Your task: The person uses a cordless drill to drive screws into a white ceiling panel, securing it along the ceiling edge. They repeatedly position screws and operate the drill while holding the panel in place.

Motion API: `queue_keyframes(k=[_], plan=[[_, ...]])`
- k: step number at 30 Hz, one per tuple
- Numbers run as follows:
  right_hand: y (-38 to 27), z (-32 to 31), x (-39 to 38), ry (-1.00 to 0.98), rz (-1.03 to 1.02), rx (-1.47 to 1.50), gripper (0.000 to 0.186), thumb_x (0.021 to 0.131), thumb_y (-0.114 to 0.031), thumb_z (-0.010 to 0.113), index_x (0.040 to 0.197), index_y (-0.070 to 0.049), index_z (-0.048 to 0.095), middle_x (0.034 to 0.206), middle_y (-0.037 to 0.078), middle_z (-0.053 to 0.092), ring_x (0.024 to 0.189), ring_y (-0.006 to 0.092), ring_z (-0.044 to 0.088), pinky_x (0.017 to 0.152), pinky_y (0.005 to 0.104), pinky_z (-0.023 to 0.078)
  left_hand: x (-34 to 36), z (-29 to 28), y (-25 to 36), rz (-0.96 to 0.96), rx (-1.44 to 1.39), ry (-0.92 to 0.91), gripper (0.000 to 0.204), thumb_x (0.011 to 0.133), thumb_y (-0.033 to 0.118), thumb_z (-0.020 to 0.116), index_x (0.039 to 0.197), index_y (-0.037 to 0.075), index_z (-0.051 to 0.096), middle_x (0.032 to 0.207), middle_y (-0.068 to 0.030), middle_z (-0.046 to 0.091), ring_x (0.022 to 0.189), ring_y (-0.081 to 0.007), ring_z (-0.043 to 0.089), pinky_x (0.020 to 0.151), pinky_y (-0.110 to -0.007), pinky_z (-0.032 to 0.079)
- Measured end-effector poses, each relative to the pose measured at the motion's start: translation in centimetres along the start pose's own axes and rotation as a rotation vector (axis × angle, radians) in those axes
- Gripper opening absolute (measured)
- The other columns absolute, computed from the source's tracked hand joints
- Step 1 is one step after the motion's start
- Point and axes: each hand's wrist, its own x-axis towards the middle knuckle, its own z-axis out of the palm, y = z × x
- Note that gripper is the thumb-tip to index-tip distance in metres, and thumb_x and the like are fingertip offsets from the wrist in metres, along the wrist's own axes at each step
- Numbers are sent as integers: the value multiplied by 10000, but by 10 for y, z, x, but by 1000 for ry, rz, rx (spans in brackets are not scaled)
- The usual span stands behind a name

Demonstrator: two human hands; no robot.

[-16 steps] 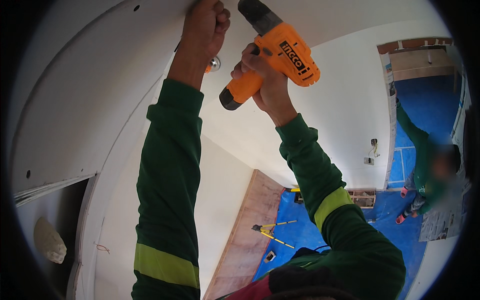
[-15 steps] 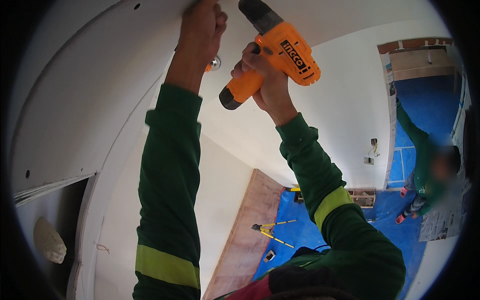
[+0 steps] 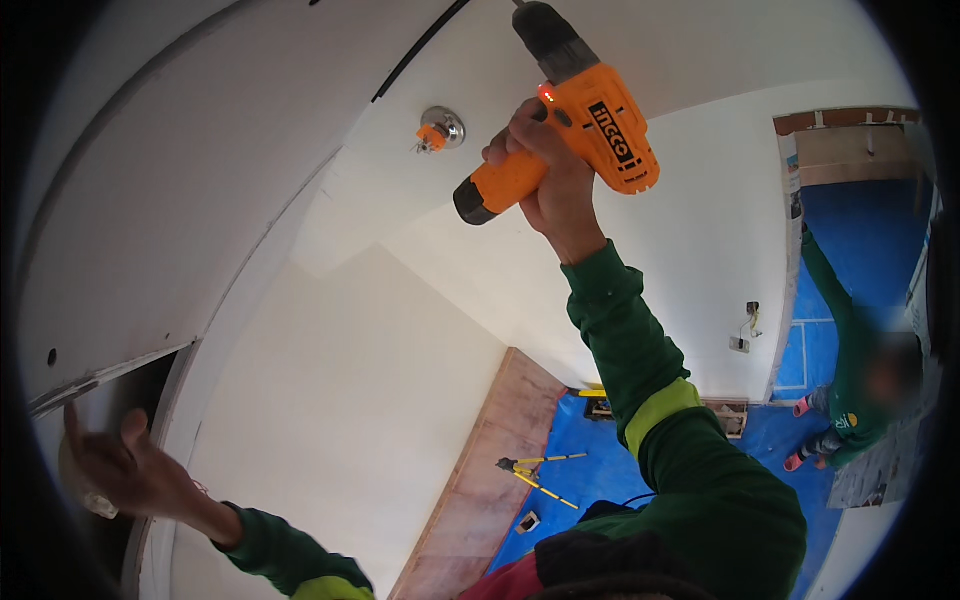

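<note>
My right hand is wrapped round the handle of an orange and black cordless drill. Small red lights glow on its side, and its chuck points up toward the ceiling, with a bit cut off by the top edge. At the far left my left hand is raised at a dark opening, index finger and thumb apart, its other fingers curled. The index fingertip is close to the edge of a white panel; whether it touches I cannot tell. A pale lump shows partly behind this hand.
A round chrome fitting with an orange part sits overhead, near a black strip. Below are a yellow-legged tripod and blue floor sheeting. Another person in green is by the doorway at right.
My left hand has come down from beside the drill at the top to the opening at the far left. The drill has shifted slightly right and down in view, still in my right hand.
</note>
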Motion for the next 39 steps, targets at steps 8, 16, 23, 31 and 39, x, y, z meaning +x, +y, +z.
queue_keyframes(k=[8, 16, 23, 31, 39], plan=[[1, -2, 6, -31, -33, 2, 64, 909, -47, 655, 875, -85, 616, 729, 21, 589, 689, 205, 686, 749, 439, 587, 7, 83, 31, -112, -803, -183, 587, 810, 295, 973, 1178, -82, 716, 1088, -141, 773, 985, -243, 730, 953, -385, 568], [4, -7, 12, -44, -34, -9, 59, 906, -42, 659, 885, -81, 619, 727, 25, 596, 693, 206, 690, 748, 428, 594, 2, 118, 15, -37, -830, -92, 435, 820, 161, 963, 1083, -103, 739, 1042, -149, 792, 890, -215, 748, 885, -336, 590], [3, -8, 13, -47, -43, -30, 68, 906, -48, 665, 879, -76, 609, 724, 30, 590, 690, 201, 674, 751, 428, 588, -1, 117, 11, -37, -749, -77, 433, 817, 144, 962, 1088, -104, 732, 1047, -155, 790, 892, -208, 748, 874, -340, 600], [-1, -11, 15, -51, -40, -56, 58, 912, -49, 652, 881, -75, 610, 731, 29, 587, 696, 200, 674, 754, 426, 587, 0, 120, 10, -22, -799, -42, 460, 816, 170, 968, 1099, -98, 724, 1044, -145, 788, 891, -210, 743, 882, -340, 603], [2, -12, 15, -62, -35, -49, 72, 915, -57, 663, 870, -82, 612, 726, 32, 599, 693, 197, 678, 757, 422, 586, -1, 124, 8, -13, -795, 7, 457, 820, 181, 967, 1098, -94, 731, 1043, -138, 790, 882, -210, 748, 874, -337, 605]])
